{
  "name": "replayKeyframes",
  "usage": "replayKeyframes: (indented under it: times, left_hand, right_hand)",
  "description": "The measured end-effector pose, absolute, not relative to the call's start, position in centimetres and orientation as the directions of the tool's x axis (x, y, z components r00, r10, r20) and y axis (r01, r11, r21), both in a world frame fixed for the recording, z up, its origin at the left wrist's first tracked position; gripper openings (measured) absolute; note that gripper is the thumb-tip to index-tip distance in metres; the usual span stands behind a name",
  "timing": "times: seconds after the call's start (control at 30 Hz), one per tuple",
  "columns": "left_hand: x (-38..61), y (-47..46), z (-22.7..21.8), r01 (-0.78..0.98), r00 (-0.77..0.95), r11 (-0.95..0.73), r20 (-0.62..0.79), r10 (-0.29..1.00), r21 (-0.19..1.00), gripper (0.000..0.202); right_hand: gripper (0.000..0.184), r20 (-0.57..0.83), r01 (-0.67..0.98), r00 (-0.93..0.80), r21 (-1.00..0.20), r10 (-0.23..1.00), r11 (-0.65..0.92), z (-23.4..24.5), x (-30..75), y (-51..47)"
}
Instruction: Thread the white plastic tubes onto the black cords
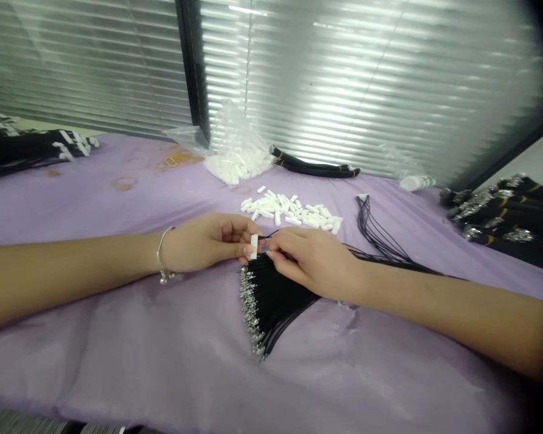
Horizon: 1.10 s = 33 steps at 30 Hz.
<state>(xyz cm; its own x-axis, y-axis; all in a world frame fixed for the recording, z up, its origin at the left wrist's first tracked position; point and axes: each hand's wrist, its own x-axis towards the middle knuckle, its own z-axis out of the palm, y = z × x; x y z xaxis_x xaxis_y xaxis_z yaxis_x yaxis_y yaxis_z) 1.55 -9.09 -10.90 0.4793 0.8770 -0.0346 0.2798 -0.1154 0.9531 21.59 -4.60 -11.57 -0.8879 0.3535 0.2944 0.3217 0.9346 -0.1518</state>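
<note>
Bag (228, 123) holds white tags (242, 164), loose pile (294, 212) beside it. Left hand (203, 241) pinches one tag (254, 246), right hand (312, 259) pinches cord (271, 234) above black bundle (271, 301).

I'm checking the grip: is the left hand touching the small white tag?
Touching. The head view shows the left hand pinching the white tag between thumb and fingertips, with no gap.
</note>
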Motion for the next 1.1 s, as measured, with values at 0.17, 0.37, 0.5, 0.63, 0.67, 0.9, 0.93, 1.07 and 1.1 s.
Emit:
replayKeyframes:
  times: [0.17,0.37,0.5,0.63,0.67,0.9,0.93,1.07,1.1]
  left_hand:
    - [1.72,-8.97,-11.02,0.281,0.497,-0.112,-0.045,0.867,0.953,0.004]
    - [1.48,-8.86,-11.07,0.224,0.460,-0.067,-0.045,0.887,0.972,0.006]
    - [1.49,-8.99,-10.93,0.238,0.463,-0.064,-0.055,0.885,0.969,0.003]
    - [1.77,-9.12,-10.68,0.260,0.458,-0.063,-0.066,0.887,0.964,0.006]
    - [1.83,-9.14,-10.65,0.262,0.460,-0.065,-0.065,0.885,0.963,0.006]
    - [1.70,-9.06,-11.05,0.281,0.467,-0.079,-0.065,0.882,0.956,0.009]
    - [1.63,-9.03,-11.12,0.283,0.473,-0.085,-0.062,0.879,0.955,0.010]
    - [1.44,-8.90,-11.24,0.313,0.476,-0.112,-0.053,0.878,0.943,0.014]
    - [1.45,-8.89,-11.22,0.321,0.473,-0.114,-0.054,0.879,0.940,0.014]
  right_hand:
    - [0.019,0.259,0.307,-0.899,-0.203,0.353,0.930,-11.79,21.46,-4.28]
    - [0.016,0.391,0.268,-0.862,-0.187,0.322,0.945,-11.80,21.57,-4.59]
    - [0.016,0.365,0.291,-0.864,-0.203,0.348,0.935,-11.62,21.46,-4.63]
    - [0.015,0.319,0.272,-0.889,-0.207,0.327,0.940,-11.74,21.37,-4.49]
    - [0.015,0.316,0.265,-0.893,-0.207,0.321,0.942,-11.78,21.36,-4.45]
    - [0.015,0.270,0.224,-0.920,-0.232,0.284,0.947,-11.63,21.35,-4.18]
    - [0.015,0.268,0.210,-0.925,-0.228,0.268,0.951,-11.60,21.34,-4.12]
    - [0.015,0.265,0.163,-0.938,-0.230,0.223,0.959,-11.58,21.31,-3.93]
    - [0.016,0.259,0.162,-0.939,-0.245,0.226,0.956,-11.56,21.30,-3.91]
